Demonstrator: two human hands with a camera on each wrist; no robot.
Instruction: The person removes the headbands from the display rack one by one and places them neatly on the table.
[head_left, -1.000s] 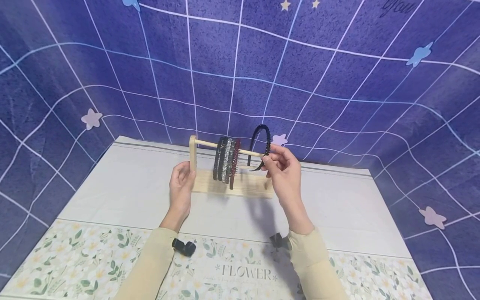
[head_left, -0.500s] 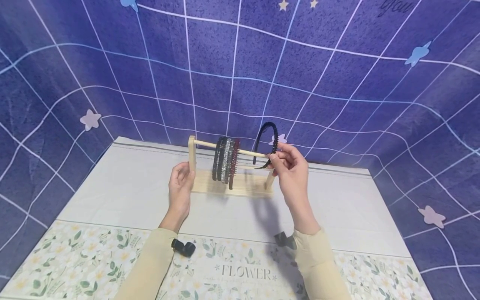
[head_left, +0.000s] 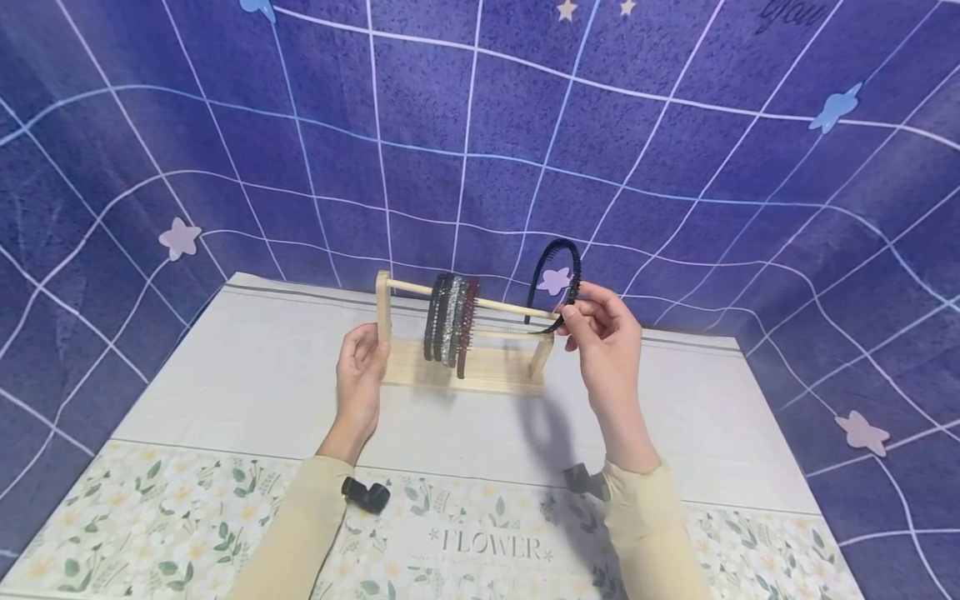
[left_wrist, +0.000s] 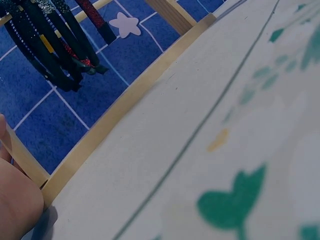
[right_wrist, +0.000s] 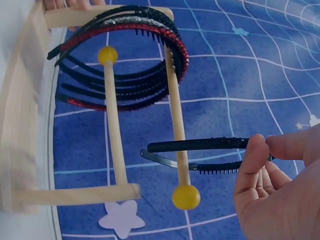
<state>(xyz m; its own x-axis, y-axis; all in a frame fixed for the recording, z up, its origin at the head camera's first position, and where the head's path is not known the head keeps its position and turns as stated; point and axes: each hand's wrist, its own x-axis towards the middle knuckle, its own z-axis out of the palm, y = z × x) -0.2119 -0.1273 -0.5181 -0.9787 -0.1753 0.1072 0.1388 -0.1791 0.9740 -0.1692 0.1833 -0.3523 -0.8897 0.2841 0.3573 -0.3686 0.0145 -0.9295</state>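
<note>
A light wooden headband stand (head_left: 498, 371) has two rods and a flat base. My left hand (head_left: 360, 367) grips its left upright (head_left: 384, 308). Pinched at its curved part between thumb and fingers of my right hand (head_left: 613, 350) is a black toothed headband (head_left: 577, 267). The right wrist view shows the upper rod (right_wrist: 173, 100) passing between this headband's arms, near the yellow end knob (right_wrist: 186, 197). Farther left, several headbands (head_left: 452, 321), black, silver and dark red, hang bunched together on the rod. My left fingertips are mostly hidden in the left wrist view.
The lower rod (right_wrist: 115, 125) has a yellow knob (right_wrist: 107, 55) at its far end. Under the stand lies a white tablecloth (head_left: 450, 433) with a flower-printed front band. A blue gridded backdrop (head_left: 420, 100) with stars rises behind and at both sides.
My right hand has drawn the black headband to the right along the upper rod, toward its end. The left hand and the other headbands stay in place.
</note>
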